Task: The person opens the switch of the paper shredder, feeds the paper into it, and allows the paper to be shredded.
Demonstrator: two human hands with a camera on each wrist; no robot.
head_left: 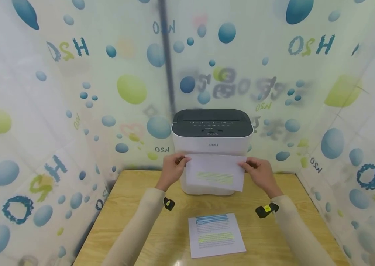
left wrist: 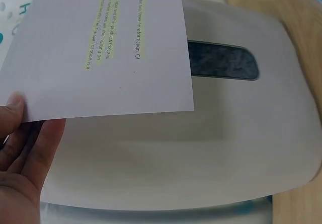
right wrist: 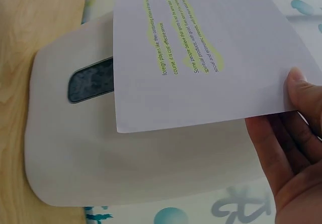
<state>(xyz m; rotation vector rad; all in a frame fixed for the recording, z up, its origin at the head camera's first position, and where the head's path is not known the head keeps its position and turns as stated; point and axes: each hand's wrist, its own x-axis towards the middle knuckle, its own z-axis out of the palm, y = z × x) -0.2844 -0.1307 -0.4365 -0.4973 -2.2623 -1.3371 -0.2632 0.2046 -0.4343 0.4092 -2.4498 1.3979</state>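
Note:
A sheet of paper (head_left: 214, 170) with yellow-highlighted print is stretched between both hands, in front of the paper shredder's white body. My left hand (head_left: 173, 170) pinches its upper left corner between thumb and fingers; the left wrist view shows that thumb on top of the sheet (left wrist: 100, 88). At the upper right corner my right hand (head_left: 260, 173) pinches in the same way, thumb over the paper (right wrist: 201, 98). The white shredder (head_left: 212, 145), marked "deli", has a dark top (head_left: 212, 123) with a slot, above the sheet's upper edge. Part of its dark front window (left wrist: 226, 61) is covered by the paper.
Another printed sheet (head_left: 217, 244), highlighted in blue and yellow, lies on the wooden table (head_left: 154, 229) in front of the shredder. A patterned curtain (head_left: 134, 122) with bubbles and letters surrounds the table at the back and sides.

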